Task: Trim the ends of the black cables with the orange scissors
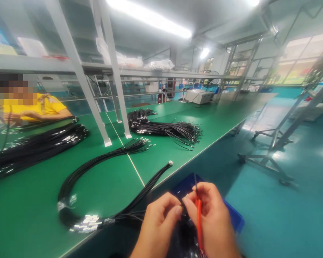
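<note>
My left hand [163, 218] is at the lower middle, just past the table edge, its thumb and forefinger pinched on a black cable whose end is mostly hidden. Close beside it, my right hand [211, 215] is closed around a red-handled tool [199, 218] with a thin dark tip pointing up; its exact kind does not show. That hand's thumb and fingertips come near the cable end. To the left, a curved bundle of black cables [75, 179] lies on the green table, with white tags [87, 224] gathered near its bend. Some cables run from it toward my left hand.
A blue bin [235, 215] sits beneath my hands. More black cables [167, 129] lie farther along the green table [118, 172]. White shelf posts [113, 64] rise from it. Across at left, a person in yellow [51, 104] sits behind another cable bundle [43, 143]. A wheeled frame [271, 154] stands right.
</note>
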`<action>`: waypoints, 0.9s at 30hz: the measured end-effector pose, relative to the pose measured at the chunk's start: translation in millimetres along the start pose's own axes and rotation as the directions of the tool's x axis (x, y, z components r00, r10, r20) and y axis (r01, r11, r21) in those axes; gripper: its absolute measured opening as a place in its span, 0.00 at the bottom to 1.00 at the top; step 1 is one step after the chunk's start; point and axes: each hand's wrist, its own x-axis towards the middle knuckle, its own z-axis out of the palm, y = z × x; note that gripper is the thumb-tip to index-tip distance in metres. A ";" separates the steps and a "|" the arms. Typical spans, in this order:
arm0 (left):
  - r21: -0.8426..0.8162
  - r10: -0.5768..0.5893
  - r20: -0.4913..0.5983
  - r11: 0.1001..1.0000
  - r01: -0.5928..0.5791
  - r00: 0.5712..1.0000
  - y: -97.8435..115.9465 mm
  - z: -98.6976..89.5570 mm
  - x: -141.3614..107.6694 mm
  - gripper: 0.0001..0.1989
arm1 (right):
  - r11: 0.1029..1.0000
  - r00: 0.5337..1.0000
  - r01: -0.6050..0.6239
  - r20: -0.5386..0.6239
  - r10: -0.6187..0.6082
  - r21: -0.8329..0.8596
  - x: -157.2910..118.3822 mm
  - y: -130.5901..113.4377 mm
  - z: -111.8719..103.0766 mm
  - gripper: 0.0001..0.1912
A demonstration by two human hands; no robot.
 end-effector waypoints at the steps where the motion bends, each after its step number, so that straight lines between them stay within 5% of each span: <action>1: 0.027 0.003 -0.009 1.000 -0.003 1.000 0.7 0.7 -0.3 0.09 | 0.992 0.997 0.074 -0.023 -0.076 -0.102 -1.5 2.6 0.2 0.12; 4: -0.052 -0.013 0.026 0.999 0.014 1.000 1.1 -0.2 0.8 0.08 | 0.967 0.985 0.150 -0.052 -0.164 -0.206 -4.7 6.1 -0.1 0.14; 8: -0.191 -0.036 0.051 0.981 0.045 0.998 -1.8 -5.8 4.7 0.10 | 0.997 0.998 0.032 -0.056 -0.028 0.067 -3.8 -2.6 -1.8 0.14; 14: 0.000 -0.010 -0.007 1.000 0.010 1.000 -1.4 -1.6 3.1 0.10 | 0.978 0.993 -0.114 -0.011 0.118 0.177 0.9 -9.3 -2.3 0.15; 17: 0.261 0.070 -0.067 0.964 -0.050 0.995 -2.5 7.8 -0.9 0.09 | 0.999 0.999 -0.031 -0.025 0.030 -0.019 2.4 1.9 -3.1 0.13; 21: 0.477 0.281 -0.159 0.861 -0.175 0.947 -9.5 17.5 -4.1 0.09 | 0.905 0.960 0.223 -0.083 -0.269 -0.361 -3.9 10.8 -2.7 0.11; 24: 0.373 0.221 -0.163 0.916 -0.147 0.961 -13.1 15.4 -2.0 0.08 | 0.883 0.943 0.308 -0.010 -0.333 -0.354 -12.6 0.9 -3.8 0.09; 27: 0.140 0.064 -0.107 0.989 -0.049 0.992 -11.0 5.6 2.3 0.07 | 0.962 0.974 0.199 0.147 -0.173 -0.188 -13.5 -15.9 -12.2 0.07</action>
